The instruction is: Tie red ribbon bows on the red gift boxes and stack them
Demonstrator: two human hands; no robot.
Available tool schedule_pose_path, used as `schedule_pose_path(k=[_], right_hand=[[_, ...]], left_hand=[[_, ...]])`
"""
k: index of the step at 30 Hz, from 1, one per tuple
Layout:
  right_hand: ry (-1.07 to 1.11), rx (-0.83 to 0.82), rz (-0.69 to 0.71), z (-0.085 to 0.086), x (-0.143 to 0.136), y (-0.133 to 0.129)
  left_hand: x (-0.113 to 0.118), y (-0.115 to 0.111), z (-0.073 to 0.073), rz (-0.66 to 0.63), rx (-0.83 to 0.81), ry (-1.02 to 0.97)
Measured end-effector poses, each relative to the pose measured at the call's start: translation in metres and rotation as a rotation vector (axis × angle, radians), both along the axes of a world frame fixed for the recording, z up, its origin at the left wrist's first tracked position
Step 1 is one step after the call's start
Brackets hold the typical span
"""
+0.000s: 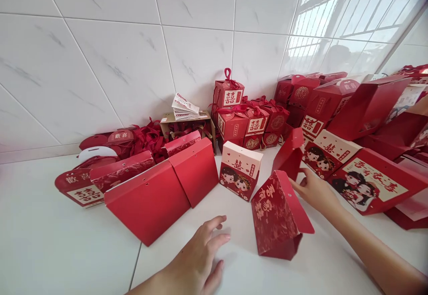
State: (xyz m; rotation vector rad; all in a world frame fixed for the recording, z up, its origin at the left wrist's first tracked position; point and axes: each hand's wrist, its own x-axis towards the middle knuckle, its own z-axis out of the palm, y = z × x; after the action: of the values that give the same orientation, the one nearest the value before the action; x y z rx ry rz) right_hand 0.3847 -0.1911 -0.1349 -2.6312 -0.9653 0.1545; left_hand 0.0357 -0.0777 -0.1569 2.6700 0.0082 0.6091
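Observation:
My left hand (203,252) hovers low over the white surface with its fingers apart and nothing in them. My right hand (312,190) has its thumb and fingers closed at the lower edge of a red box (288,154) that stands behind a patterned one. That patterned dark red box (276,217), with gold characters and a folded flap, stands tilted between my hands. Beyond them is a small box (240,170) with a cream top and two cartoon figures. Left of it, two plain red boxes (150,201) (197,165) stand side by side.
Small ribboned boxes (236,123) are stacked at the tiled wall (200,0). Beside them, a carton (211,127) holds red ribbons, with folded papers (183,107) on top. Many larger boxes (377,181) crowd the right; flat red pieces (78,188) lie left.

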Motion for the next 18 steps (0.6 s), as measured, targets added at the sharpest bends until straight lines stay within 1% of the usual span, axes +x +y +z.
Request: schedule_pose_path(k=[3,7,10,14,18], right_hand=[[-0.026,-0.040,-0.036,0.001,0.013,0.014],[-0.101,-0.070,-0.083,0.003,0.039,0.022],[-0.151,-0.084,-0.126,0.003,0.056,0.029],[-0.174,-0.089,-0.189,-0.001,0.073,0.044],[-0.147,-0.051,-0.211,-0.009,0.090,0.056]], left_hand=[[0.001,0.001,-0.001,0.003,-0.013,-0.004],[0.002,0.003,-0.001,0.010,0.007,-0.015],[0.002,0.004,0.001,0.031,0.023,0.016],[0.002,0.001,0.003,0.059,0.016,0.033],[0.004,-0.003,-0.002,0.106,-0.068,-0.006]])
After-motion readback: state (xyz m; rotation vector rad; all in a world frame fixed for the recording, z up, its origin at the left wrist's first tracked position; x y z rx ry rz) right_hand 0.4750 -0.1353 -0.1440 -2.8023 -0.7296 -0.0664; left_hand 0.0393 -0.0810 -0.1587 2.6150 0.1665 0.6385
